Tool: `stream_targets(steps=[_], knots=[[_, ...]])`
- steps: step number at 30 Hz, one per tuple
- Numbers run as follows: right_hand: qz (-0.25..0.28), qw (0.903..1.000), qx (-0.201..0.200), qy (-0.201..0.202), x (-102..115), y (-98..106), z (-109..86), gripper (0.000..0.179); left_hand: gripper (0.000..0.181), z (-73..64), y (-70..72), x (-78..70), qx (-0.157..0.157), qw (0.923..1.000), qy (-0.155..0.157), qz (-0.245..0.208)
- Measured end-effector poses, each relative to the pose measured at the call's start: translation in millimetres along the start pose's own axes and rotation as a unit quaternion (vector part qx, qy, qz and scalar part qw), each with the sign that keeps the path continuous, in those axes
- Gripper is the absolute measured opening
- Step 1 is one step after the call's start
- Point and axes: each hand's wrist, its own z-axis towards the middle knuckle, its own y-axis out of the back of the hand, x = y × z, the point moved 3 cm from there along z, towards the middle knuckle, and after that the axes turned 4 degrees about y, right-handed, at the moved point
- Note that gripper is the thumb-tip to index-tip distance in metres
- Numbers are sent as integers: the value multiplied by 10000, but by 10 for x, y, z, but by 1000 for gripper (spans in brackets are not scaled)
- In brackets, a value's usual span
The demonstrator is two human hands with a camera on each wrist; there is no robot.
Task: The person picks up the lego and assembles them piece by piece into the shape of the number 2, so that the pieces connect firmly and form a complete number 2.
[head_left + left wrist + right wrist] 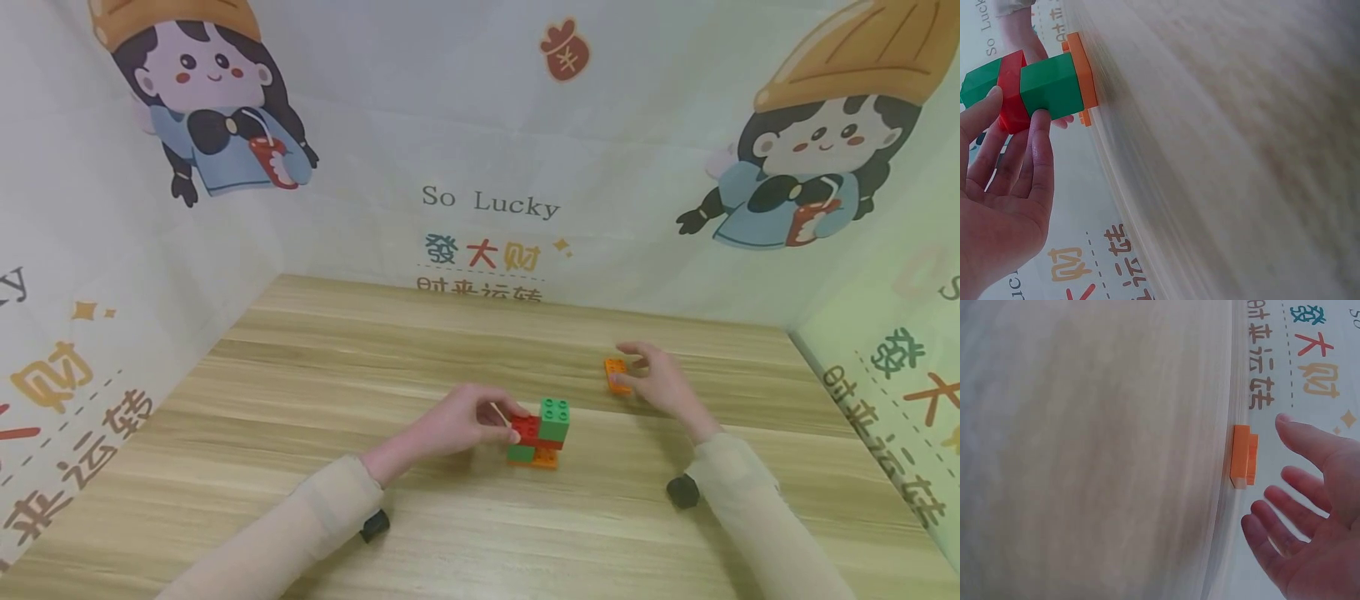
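Observation:
Near the middle of the table, my left hand (474,421) pinches the red brick (528,427) of a small toy-brick stack, thumb on one side and fingers on the other. A green brick (554,418) sits on the red one's right end. Beneath the red brick is another green brick (1054,86), standing on a flat orange brick (545,458) at the bottom. Further back and to the right lies a second flat orange brick (1240,456), studs up. My right hand (660,379) hovers right beside it, thumb and fingers spread apart around nothing.
The wood-grain table (420,333) is bordered at the back and sides by printed white cloth (360,242). Small dark objects (682,492) show beneath both sleeve cuffs.

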Motion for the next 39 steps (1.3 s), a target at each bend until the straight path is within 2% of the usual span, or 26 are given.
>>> stream_targets(steps=[14,25,28,35,39], knots=[[-304,9985,420,-162,-60,-42,60,62,26,-2,3,-24,28,10000,24,-73],[-317,9964,774,151,-56,-78,105,59,27,-1,-1,-25,19,10000,29,-63],[-318,9950,875,350,-56,-84,108,58,26,-4,1,-26,17,10000,28,-75],[-602,9917,905,687,-42,-82,95,55,26,-14,4,-26,14,9999,23,-98],[-680,9908,931,716,-31,-71,92,55,26,-15,7,-25,18,10000,8,-85]])
